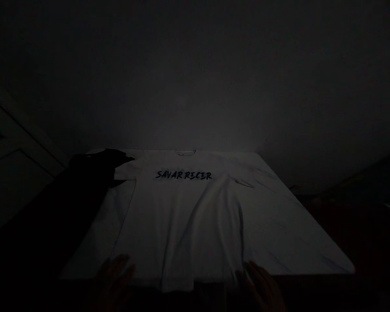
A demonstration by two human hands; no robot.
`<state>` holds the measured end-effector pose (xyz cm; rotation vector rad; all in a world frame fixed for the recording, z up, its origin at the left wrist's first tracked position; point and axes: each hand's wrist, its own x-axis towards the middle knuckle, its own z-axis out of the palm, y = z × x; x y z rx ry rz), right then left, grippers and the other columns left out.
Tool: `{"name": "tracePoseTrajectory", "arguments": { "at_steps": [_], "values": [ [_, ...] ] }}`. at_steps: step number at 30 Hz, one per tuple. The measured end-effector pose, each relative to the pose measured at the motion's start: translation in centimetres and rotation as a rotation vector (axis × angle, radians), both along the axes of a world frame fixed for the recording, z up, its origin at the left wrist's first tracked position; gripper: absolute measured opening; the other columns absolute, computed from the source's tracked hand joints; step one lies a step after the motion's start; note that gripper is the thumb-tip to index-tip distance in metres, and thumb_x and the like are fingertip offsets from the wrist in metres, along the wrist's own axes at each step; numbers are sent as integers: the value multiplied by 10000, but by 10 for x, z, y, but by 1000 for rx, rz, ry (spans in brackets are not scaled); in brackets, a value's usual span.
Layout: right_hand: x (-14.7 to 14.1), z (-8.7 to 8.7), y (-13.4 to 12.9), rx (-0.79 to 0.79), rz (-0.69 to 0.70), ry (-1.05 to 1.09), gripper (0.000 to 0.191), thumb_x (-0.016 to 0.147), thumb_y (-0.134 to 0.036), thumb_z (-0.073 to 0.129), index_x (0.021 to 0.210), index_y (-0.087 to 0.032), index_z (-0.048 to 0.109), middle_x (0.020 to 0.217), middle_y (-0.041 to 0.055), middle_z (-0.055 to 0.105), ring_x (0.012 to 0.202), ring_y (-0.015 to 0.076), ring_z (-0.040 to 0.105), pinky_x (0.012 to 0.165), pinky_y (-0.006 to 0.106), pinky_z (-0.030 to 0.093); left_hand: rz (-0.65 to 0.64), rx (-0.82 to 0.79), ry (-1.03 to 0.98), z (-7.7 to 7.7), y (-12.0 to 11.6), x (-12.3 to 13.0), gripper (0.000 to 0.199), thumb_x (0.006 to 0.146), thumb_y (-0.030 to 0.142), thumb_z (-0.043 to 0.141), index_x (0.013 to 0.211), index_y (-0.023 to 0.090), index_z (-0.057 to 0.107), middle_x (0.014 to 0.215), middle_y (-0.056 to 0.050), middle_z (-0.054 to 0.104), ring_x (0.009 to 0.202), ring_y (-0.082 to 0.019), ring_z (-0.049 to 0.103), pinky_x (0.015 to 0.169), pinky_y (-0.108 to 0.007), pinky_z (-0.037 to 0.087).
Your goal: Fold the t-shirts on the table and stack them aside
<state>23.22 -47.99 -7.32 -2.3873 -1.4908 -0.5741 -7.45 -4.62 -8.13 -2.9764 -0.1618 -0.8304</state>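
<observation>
Flanking the hem of a white T-shirt [178, 225] printed "SAVAR RECER", the left hand [115, 277] and right hand [261, 286] are sitting at frame bottom, their grip too dark to tell.

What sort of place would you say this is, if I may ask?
It looks like a dim indoor room, perhaps a home: a white table with a white T-shirt spread on it, a plain wall behind, and what may be a door at left.

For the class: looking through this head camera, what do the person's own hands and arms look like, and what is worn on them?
The left hand and right hand are bare, without gloves. No cuffs or sleeves can be made out at them, and the light is too dim to show any rings or markings.
</observation>
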Motion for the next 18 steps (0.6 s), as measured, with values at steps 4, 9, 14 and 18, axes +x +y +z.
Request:
{"name": "tracePoseTrajectory", "arguments": {
  "at_steps": [4,9,14,18],
  "values": [
    [17,14,-13,-41,40,40,515,912,-274,550,1421,-349,576,1386,57,650,1175,268,677,935,357,587,18,-20,11,-1,16,-4,392,979,310,480,1339,327,634,1339,-26,675,1263,-212,594,1018,-331,528],
    [28,17,-29,-5,70,73,417,927,-200,493,1273,-306,701,1289,49,712,1104,213,712,910,284,592,-103,-28,-39,-1,29,-11,334,1006,315,474,1285,332,659,1260,2,714,1184,-159,644,980,-246,541],
    [32,11,-37,18,8,141,420,889,-198,521,1235,-317,726,1260,35,725,1101,225,713,908,287,595,-43,-9,-18,11,15,-10,371,999,434,502,1331,326,628,1326,-28,675,1250,-211,604,1023,-312,524],
    [38,5,-51,4,-105,180,449,833,-207,536,1221,-315,736,1194,43,747,1039,247,732,852,312,617,-23,51,-25,17,7,-6,361,1002,387,504,1333,314,630,1317,-47,674,1254,-234,593,1019,-345,523]
  ]
}}
